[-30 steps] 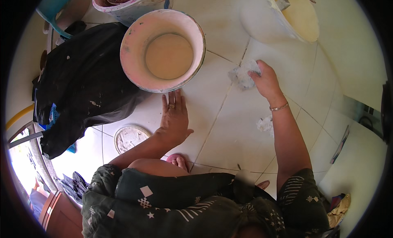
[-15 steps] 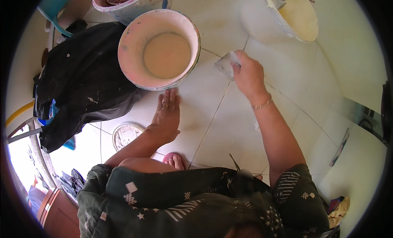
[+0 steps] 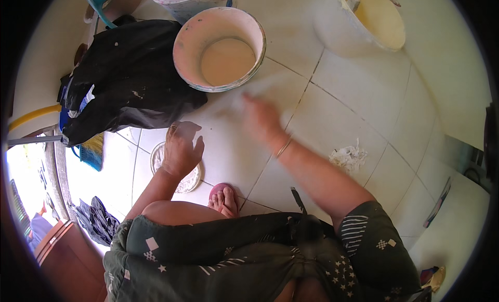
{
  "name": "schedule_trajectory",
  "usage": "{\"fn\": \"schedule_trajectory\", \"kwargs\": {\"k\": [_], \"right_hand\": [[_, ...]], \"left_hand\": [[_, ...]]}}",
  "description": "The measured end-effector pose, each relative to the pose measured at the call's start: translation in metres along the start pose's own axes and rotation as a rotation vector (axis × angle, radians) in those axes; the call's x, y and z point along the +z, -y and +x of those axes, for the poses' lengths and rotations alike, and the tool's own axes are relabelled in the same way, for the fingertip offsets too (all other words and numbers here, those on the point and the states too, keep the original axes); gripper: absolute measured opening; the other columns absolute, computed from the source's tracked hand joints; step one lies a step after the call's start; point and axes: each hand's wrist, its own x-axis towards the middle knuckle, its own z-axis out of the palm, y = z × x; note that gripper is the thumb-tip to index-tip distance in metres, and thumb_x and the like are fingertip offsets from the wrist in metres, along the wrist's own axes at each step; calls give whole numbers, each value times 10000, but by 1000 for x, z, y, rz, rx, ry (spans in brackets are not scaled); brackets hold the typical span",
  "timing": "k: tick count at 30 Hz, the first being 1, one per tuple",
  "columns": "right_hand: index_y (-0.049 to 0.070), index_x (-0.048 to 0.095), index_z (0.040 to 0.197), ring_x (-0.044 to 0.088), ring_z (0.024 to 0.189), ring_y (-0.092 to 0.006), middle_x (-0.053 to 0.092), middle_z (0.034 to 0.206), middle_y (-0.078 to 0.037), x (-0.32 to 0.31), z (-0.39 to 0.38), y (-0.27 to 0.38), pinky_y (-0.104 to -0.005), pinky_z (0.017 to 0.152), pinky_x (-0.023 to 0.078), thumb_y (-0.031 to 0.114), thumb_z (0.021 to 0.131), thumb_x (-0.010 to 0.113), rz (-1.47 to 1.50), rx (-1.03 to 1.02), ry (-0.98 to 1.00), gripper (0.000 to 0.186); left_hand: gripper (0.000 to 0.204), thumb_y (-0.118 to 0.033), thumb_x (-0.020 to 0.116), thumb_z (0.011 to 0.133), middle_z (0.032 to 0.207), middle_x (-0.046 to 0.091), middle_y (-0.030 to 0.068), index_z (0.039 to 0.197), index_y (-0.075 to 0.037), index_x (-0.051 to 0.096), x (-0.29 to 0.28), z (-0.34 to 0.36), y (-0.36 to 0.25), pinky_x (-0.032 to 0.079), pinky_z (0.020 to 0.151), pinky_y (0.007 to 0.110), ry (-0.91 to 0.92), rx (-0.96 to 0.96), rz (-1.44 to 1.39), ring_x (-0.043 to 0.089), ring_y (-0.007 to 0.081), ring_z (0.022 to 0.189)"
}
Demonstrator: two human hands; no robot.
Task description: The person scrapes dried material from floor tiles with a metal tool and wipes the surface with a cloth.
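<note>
My right hand [image 3: 262,123], smeared by motion, is closed in front of the round bucket. The flat metal scraper that it gripped half a second ago shows only as a faint grey blur by its fingers. My left hand [image 3: 182,149] hovers with bent, spread fingers and nothing in them. It is in front of the black plastic sheet [image 3: 140,68] and partly over a stained round lid [image 3: 192,185]. The pinkish bucket [image 3: 182,47] stands on the floor beyond both hands, with pale beige liquid in its bottom.
A pale tub with yellowish insides [image 3: 338,29] stands at the far right, a stick-like handle [image 3: 353,2] in it. Behind the bucket is another paint-stained container [image 3: 189,8]. White scrapings [image 3: 349,156] lie on the tiles at right. My bare foot [image 3: 224,199] is close by.
My right hand has swung left and toward me, away from the right-hand tiles. My left hand has lifted and drawn back from the bucket's base. The view has shifted slightly.
</note>
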Motion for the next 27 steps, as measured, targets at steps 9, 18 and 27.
{"fn": "schedule_trajectory", "kwargs": {"k": [9,18,27], "right_hand": [[10,566,930,610,686,-355,615,733,-184,-30,18,10,-451,617,476,49,784,473,90,256,-180,177],[30,520,954,588,645,-362,592,692,-173,14,-3,29,-465,589,465,65,782,491,119,116,-165,177],[14,508,1007,582,656,-364,591,694,-170,34,-4,50,-464,594,468,62,746,538,96,-15,-11,267]], "left_hand": [[226,-63,605,694,923,608,159,913,-4,600,-12,-29,11,414,838,405,58,-147,8,552,331,876],[237,-46,585,678,928,607,179,908,6,600,-14,-35,27,430,812,408,8,-130,0,555,355,858],[219,-15,555,690,920,602,189,904,10,596,-19,-27,24,429,823,413,-39,-172,-61,558,361,864]]}}
